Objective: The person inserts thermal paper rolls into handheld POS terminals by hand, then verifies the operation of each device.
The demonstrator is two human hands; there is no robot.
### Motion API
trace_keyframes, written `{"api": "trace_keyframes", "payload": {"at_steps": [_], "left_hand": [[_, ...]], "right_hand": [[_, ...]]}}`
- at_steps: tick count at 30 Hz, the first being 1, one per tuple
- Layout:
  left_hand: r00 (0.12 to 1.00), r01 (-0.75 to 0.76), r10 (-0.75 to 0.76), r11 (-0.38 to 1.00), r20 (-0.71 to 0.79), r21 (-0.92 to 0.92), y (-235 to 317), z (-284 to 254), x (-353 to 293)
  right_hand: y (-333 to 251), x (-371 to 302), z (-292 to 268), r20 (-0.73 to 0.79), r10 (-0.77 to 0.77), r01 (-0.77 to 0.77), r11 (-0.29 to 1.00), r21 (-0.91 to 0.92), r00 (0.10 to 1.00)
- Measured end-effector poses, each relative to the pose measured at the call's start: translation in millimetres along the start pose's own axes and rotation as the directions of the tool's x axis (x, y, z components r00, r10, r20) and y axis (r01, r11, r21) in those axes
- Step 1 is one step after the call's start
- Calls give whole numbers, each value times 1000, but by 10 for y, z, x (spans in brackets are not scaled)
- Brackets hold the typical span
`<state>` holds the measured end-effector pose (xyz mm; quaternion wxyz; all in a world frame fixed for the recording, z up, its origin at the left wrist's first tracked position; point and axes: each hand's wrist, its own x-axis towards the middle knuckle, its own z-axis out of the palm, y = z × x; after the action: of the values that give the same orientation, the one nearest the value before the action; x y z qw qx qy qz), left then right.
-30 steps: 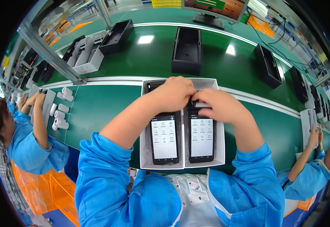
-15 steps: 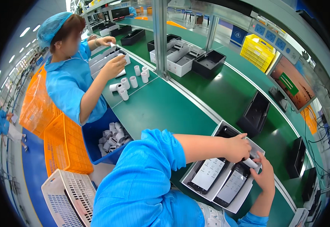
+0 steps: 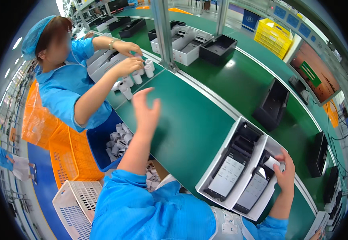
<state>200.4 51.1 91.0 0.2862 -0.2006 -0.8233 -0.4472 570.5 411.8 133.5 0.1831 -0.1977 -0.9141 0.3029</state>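
Note:
My left hand is raised over the green tabletop, fingers apart and nothing in them, not far from a group of small white paper rolls. A white two-compartment box stands on the tabletop to my right. Each compartment holds a black handheld terminal with a lit screen, one on the left and another on the right. At the top of the right terminal lies a white paper roll. My right hand closes thumb and fingers around that roll's right end, beside the box wall.
A co-worker in blue handles paper rolls at the far left. A blue bin of rolls stands below the table edge, near orange crates and a white basket. Black trays line the green belt beyond a metal post.
My left hand has left the box and swung left over the tabletop. My right hand stays at the paper roll. The co-worker's hands have moved down to the standing rolls.

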Motion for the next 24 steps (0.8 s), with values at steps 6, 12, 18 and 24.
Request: {"api": "trace_keyframes", "payload": {"at_steps": [6, 12, 18, 24], "left_hand": [[918, 352, -318, 929, -239, 115, -1210, -232, 313], [914, 341, -297, 931, -275, 127, -1557, -168, 328], [966, 257, -198, 751, 165, -608, -229, -53, 167], [467, 93, 751, 483, 467, -871, 1651, 116, -119]], "right_hand": [[63, 33, 63, 1, -10, 10, 1000, 21, 1000], [-13, 11, -44, 86, -29, 30, 1000, -4, 996], [-346, 115, -307, 134, -120, 129, 990, -56, 984], [-1051, 548, -132, 318, -424, 186, 800, 570, 848]]}}
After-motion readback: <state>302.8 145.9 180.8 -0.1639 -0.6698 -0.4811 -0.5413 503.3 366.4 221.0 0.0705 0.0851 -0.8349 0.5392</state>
